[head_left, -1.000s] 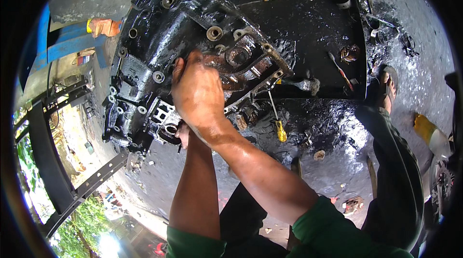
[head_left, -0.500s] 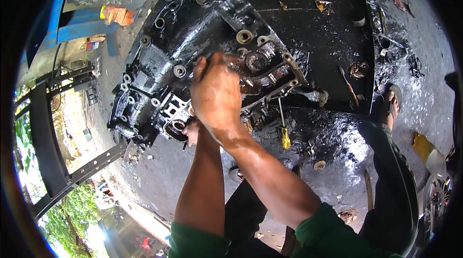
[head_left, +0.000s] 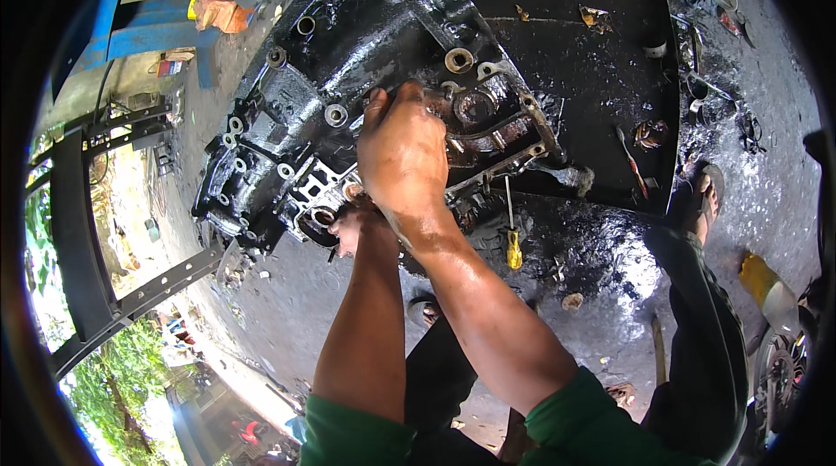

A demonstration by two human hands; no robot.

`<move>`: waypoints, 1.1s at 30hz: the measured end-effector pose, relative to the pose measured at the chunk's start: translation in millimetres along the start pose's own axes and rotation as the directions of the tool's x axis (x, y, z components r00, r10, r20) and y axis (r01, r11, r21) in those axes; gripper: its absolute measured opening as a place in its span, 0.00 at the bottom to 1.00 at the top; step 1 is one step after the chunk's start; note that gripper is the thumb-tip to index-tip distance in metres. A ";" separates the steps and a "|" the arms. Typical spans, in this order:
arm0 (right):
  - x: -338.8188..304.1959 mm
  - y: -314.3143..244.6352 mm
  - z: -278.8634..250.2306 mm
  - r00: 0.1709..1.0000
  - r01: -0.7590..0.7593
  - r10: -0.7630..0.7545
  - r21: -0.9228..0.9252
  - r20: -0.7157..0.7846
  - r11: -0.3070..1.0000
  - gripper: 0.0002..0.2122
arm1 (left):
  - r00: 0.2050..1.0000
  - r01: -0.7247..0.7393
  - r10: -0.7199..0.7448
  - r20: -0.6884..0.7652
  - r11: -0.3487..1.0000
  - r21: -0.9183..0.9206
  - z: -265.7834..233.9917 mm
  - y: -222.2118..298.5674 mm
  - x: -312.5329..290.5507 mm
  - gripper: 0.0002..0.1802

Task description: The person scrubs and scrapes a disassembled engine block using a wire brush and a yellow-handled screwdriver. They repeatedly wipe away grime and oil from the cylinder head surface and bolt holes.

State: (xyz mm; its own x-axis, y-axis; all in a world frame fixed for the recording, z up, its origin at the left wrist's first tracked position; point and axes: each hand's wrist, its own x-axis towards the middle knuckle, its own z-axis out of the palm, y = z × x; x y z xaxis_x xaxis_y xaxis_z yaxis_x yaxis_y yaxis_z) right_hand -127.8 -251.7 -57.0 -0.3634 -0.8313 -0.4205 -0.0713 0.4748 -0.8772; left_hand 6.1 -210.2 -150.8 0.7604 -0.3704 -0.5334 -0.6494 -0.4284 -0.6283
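Observation:
A large oily metal engine casing (head_left: 374, 48), dark and wet, with round bores and bolt holes, lies in front of me. My right hand (head_left: 403, 148) is closed in a fist over its near middle part; whatever the fingers grip is hidden beneath them. Crossing under the right wrist, my left hand (head_left: 351, 231) rests at the casing's near edge, beside a pale machined face (head_left: 315, 192) with openings. Most of the left fingers are hidden. Just right of my hands, a screwdriver (head_left: 514, 248) with a yellow handle lies below the casing's edge.
A black oily tray (head_left: 601, 74) extends at the right, holding a toothbrush-like brush (head_left: 633, 161) and scraps. Metal rings and loose parts lie beyond its right edge. A foot (head_left: 707, 196) in a sandal stands near its corner. Black metal frame bars (head_left: 131, 309) stand at left.
The view has shifted slightly, so the casing and tray appear a little farther right. Both hands stay at about the same places on the casing, the right hand still closed.

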 end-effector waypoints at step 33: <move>10.0 21.7 4.8 0.993 0.063 -0.045 0.156 -0.110 0.986 0.11 | 0.866 0.210 -0.301 0.399 -0.505 -0.837 21.2 4.4 45.8 0.35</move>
State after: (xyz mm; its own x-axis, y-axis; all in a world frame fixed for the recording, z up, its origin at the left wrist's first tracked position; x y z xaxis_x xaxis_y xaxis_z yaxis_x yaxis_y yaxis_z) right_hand -128.5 -251.1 -81.3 -0.4601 -0.8151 -0.3520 0.0520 0.3710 -0.9272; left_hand 38.1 -211.6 -189.9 0.8557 0.1374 -0.4989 0.4844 -0.5516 0.6790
